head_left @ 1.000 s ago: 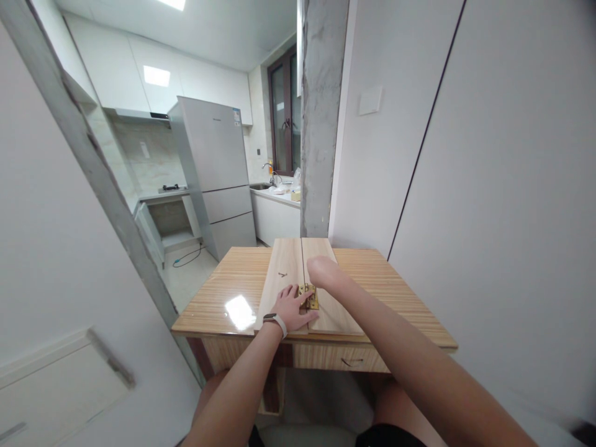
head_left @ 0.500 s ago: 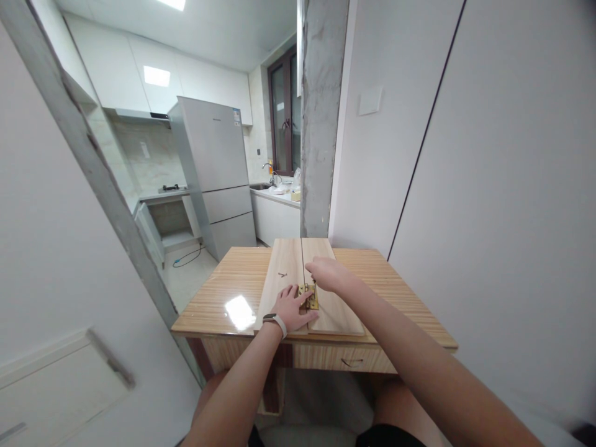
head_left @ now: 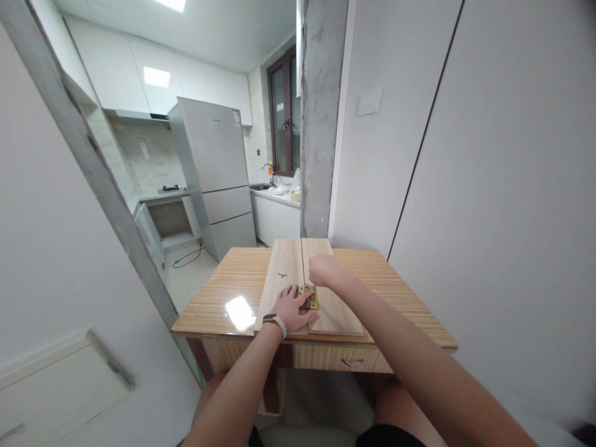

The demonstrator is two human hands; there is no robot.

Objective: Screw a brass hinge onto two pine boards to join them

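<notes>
Two pale wooden boards, a left board [head_left: 285,256] and a right board [head_left: 342,316], lie side by side with a thin seam between them. A brass hinge [head_left: 315,304] spans that seam near their front. My left hand [head_left: 291,309], wearing a wristband, lies with spread fingers over the hinge and both boards, partly covering the metal. Just above the hinge's far edge, my right hand [head_left: 324,271] is curled into a fist. Whatever its fingers grip is hidden from this angle. A few small screws [head_left: 282,274] lie on the left board beyond my left hand.
The boards rest on a striped wooden table [head_left: 395,285] with a drawer handle [head_left: 352,362] at its front. A white wall [head_left: 488,186] stands close on the right. Behind are a grey pillar [head_left: 321,124], a fridge [head_left: 218,155] and a kitchen sink [head_left: 261,186].
My right hand has turned at the wrist and shifted slightly to the right, its fingers now curled further in. My left hand, the hinge and the boards have stayed put.
</notes>
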